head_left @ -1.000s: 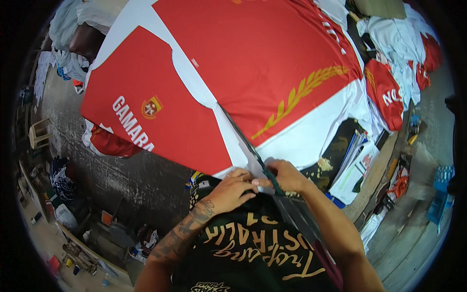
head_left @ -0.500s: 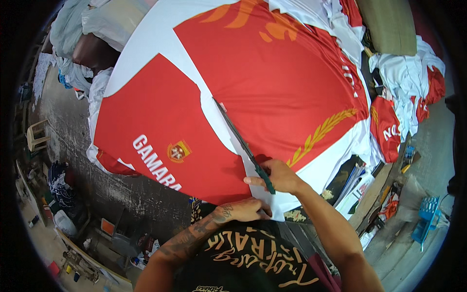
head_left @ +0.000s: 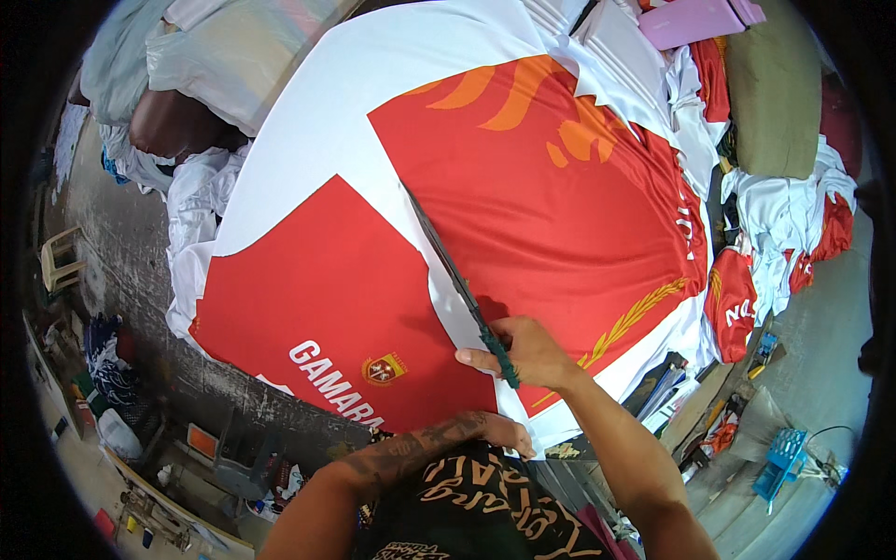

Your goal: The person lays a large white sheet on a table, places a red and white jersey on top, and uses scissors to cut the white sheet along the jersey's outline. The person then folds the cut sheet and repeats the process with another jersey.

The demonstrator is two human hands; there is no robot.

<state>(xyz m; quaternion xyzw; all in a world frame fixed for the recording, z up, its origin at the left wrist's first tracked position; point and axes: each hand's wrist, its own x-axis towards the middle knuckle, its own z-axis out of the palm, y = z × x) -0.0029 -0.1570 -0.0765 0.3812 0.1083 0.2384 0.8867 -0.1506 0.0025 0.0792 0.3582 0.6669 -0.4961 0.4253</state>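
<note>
A large sheet of white fabric (head_left: pixel 308 112) printed with red shirt panels is spread before me. The left panel (head_left: pixel 317 271) carries white lettering and a small crest; the right panel (head_left: pixel 532 215) has orange shapes and a gold leaf sprig. My right hand (head_left: pixel 527 353) is closed round the green-wrapped handle of long, dark shears (head_left: pixel 448 261). Their blades lie along the white strip between the panels, pointing away from me. Close to my body, my left hand (head_left: pixel 507 433) is closed at the fabric's near edge, its fingertips partly hidden.
Plastic bags and a brown cushion-like bundle (head_left: pixel 182 121) lie at the far left. At the far right are a pink container (head_left: pixel 700 21), an olive cushion (head_left: pixel 773 93) and heaped printed cloth (head_left: pixel 779 233). A blue plastic basket (head_left: pixel 782 467) sits lower right, a beige chair (head_left: pixel 62 261) at left.
The fabric appears lower in view, with more of its far part showing. The shears' tip now lies nearer the right panel's far left corner. Both hands keep their holds.
</note>
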